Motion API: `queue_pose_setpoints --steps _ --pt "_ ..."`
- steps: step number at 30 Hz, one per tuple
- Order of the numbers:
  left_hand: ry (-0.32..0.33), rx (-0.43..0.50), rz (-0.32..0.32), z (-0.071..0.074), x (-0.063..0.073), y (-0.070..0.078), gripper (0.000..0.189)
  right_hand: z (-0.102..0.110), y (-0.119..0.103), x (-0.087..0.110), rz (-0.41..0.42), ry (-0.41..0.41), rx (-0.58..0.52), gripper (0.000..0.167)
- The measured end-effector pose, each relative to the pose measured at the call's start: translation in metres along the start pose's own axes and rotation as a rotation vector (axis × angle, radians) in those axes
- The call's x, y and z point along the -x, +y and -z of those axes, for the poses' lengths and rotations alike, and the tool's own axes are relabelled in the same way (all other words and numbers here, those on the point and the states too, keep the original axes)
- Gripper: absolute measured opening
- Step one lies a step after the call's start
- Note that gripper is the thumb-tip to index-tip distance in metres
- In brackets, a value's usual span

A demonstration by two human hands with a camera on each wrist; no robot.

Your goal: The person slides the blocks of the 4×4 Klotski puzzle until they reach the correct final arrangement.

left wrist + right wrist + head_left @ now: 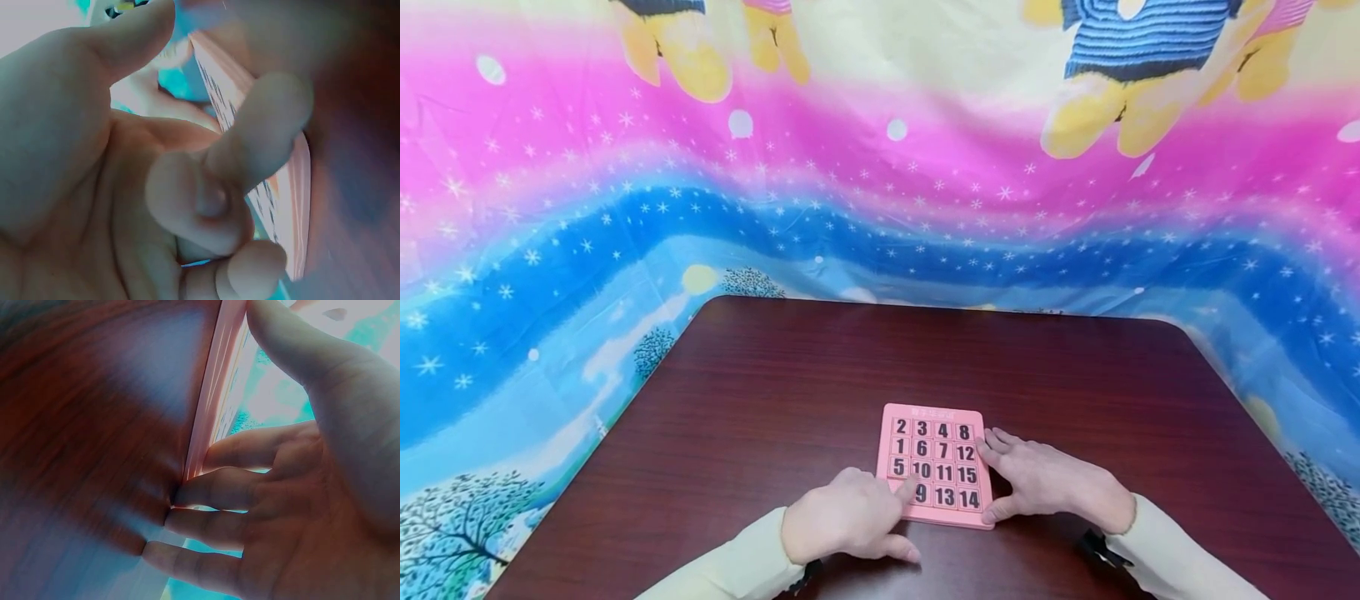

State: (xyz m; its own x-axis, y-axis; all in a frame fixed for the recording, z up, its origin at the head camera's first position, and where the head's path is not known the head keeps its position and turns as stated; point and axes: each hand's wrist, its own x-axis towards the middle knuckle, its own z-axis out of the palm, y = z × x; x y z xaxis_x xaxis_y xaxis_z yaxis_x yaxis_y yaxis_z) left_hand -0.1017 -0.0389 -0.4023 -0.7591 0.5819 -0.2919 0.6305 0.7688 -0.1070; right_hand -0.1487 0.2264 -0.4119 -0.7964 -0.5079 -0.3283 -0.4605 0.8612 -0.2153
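A pink sliding number puzzle (946, 523) lies flat on the table, its square tiles marked with black numbers. The bottom-left cell holds no tile, and the 9 tile (921, 494) sits just right of it. My left hand (853, 517) comes in from the left, index finger stretched onto the puzzle's lower left by the 9 tile. Its thumb points away to the right, and the other fingers are bent, as the left wrist view shows. Along the puzzle's right edge rests my right hand (1048, 479), fingers fairly straight, thumb at the near right corner.
The dark red-brown wooden table (760, 383) has rounded far corners. Behind it and at both sides hangs a patterned cloth (850, 183) in pink, blue and cream. Long pale sleeves (741, 558) cover both forearms, and a dark strap shows near each wrist.
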Motion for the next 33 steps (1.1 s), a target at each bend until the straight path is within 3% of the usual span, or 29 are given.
queue_pose_setpoints --steps 5,18,26,33 --pt "0.015 0.018 -0.055 -0.002 0.002 0.009 0.088 0.002 0.000 0.001 -0.004 0.000 0.005 0.103" --pt "-0.009 0.036 -0.028 -0.003 0.006 0.008 0.092 0.000 -0.001 0.000 -0.013 -0.001 0.016 0.103" --pt "-0.033 0.040 -0.025 0.000 0.010 -0.002 0.087 0.001 -0.002 -0.002 -0.019 -0.023 -0.008 0.104" --pt "0.013 0.045 -0.053 0.007 0.009 -0.004 0.061 0.002 -0.001 0.000 -0.001 -0.025 -0.003 0.103"
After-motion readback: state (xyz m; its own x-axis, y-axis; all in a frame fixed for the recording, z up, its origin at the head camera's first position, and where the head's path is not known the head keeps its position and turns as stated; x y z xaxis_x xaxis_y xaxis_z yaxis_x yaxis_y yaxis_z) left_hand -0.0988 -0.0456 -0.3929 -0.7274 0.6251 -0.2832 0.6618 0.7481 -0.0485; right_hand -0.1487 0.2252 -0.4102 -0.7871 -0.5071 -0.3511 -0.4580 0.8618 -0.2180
